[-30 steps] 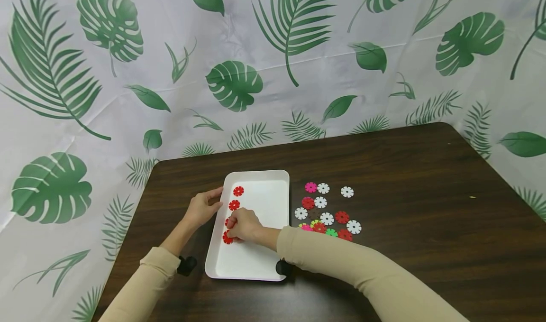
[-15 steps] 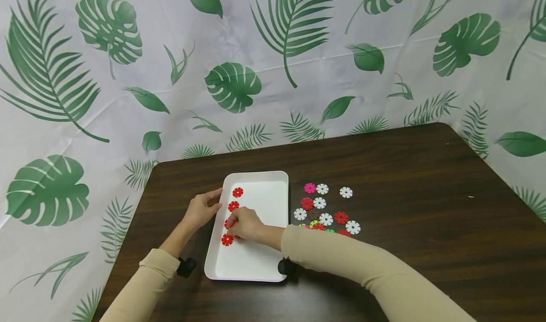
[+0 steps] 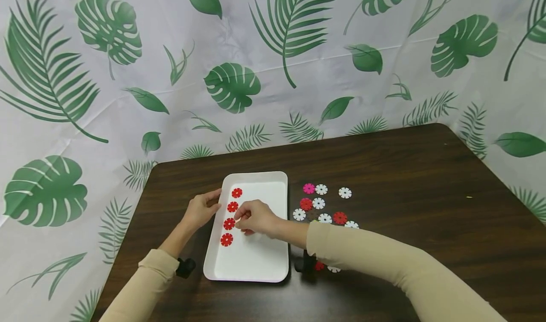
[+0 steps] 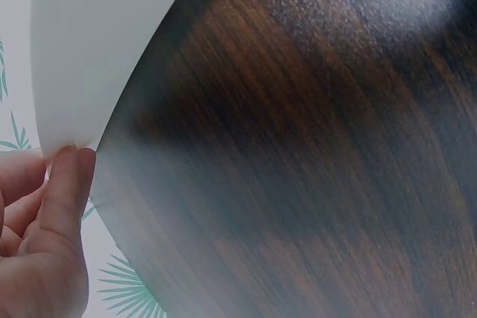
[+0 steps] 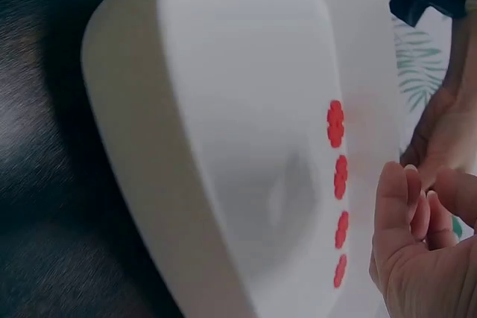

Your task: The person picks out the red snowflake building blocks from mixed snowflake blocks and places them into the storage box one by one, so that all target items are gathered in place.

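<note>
A white rectangular tray (image 3: 266,253) lies on the table, with a column of several red notched plastic discs (image 3: 226,240) along its left inner side. My left hand (image 3: 200,210) is at the tray's left wall; the left wrist view shows its fingertips (image 4: 67,156) against the wall near the rim. Over the tray, just right of the third disc down, is my right hand (image 3: 258,216). Its fingers are loosely bent, thumb and forefinger apart. In the right wrist view, no disc shows between those fingers (image 5: 391,199), and the red discs (image 5: 340,176) lie flat in the tray.
To the tray's right, loose notched discs in white (image 3: 345,192), pink (image 3: 309,188), red (image 3: 340,217) and brown lie on the dark wood table (image 3: 405,179). My right sleeve (image 3: 367,251) covers part of them. Behind the table hangs a leaf-print cloth (image 3: 307,94).
My right hand has moved up and right, off the lower two red discs, which now show fully. The right forearm has shifted right, uncovering discs near the front. My left hand stays at the tray.
</note>
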Motion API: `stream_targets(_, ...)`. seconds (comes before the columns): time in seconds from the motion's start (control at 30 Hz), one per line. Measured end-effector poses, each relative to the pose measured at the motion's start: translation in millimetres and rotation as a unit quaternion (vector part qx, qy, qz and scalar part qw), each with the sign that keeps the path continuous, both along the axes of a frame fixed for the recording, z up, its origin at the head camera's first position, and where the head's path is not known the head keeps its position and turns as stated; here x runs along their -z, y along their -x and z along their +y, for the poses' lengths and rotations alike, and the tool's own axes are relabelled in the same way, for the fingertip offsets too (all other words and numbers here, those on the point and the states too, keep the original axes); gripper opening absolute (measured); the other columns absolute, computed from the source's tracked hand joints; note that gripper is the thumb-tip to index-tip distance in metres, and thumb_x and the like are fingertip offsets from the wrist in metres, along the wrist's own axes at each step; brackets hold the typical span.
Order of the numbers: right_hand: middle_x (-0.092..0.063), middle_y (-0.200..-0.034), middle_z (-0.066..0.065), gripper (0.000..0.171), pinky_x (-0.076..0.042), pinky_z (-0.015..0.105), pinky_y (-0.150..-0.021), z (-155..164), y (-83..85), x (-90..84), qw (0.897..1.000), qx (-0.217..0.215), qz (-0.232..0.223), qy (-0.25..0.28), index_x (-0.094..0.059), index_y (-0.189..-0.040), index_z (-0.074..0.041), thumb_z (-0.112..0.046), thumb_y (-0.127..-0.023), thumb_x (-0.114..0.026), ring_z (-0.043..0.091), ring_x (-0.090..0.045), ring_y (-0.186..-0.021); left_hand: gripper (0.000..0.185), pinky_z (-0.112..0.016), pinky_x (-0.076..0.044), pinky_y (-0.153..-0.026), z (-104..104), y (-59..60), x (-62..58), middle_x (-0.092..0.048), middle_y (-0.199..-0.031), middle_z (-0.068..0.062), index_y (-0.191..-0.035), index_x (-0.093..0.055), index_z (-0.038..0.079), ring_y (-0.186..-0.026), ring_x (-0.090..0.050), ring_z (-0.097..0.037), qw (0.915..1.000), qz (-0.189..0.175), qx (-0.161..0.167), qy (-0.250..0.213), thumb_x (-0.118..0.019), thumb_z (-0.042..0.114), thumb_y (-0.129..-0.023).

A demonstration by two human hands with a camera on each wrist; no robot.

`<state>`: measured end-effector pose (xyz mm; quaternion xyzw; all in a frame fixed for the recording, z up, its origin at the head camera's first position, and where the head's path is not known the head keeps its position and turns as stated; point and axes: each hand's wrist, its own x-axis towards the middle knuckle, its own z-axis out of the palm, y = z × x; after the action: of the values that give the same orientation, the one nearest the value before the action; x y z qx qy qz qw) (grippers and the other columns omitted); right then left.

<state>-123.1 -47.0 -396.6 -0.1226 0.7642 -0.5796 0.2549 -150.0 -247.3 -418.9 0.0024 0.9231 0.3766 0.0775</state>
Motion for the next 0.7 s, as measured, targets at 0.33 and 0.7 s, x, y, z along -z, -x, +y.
stream_targets(0.33, -0.054, -0.072, 0.005, 0.018, -0.059, 0.029, -0.064, 34.7, 3.7, -7.5, 0.998, 0.014, -0.013, 0.056, -0.060, -0.099, 0.010, 0.003, -0.083, -0.065, 0.012, -0.057, -0.062, 0.048, -0.044, -0.049, -0.092, 2.5, -2.0, -0.6, -0.050, -0.135, -0.022, -0.136, -0.047, 0.000, -0.117, -0.055, -0.037, 0.9998, -0.013, -0.012, -0.004, -0.059, 0.002, -0.090)
stream_targets(0.7, -0.058, -0.080, 0.008, 0.024, -0.059, 0.037, -0.072, 90.9, 10.4, -12.2, 0.997, 0.051, -0.008, 0.054, -0.058, -0.106, 0.010, -0.002, -0.087, -0.064, 0.019, -0.061, -0.071, 0.049, -0.045, -0.049, -0.092, 1.4, -1.7, -1.8, -0.048, -0.137, -0.022, -0.138, -0.045, 0.002, -0.118, -0.054, -0.038, 0.9998, -0.019, -0.007, 0.005, -0.058, 0.004, -0.091)
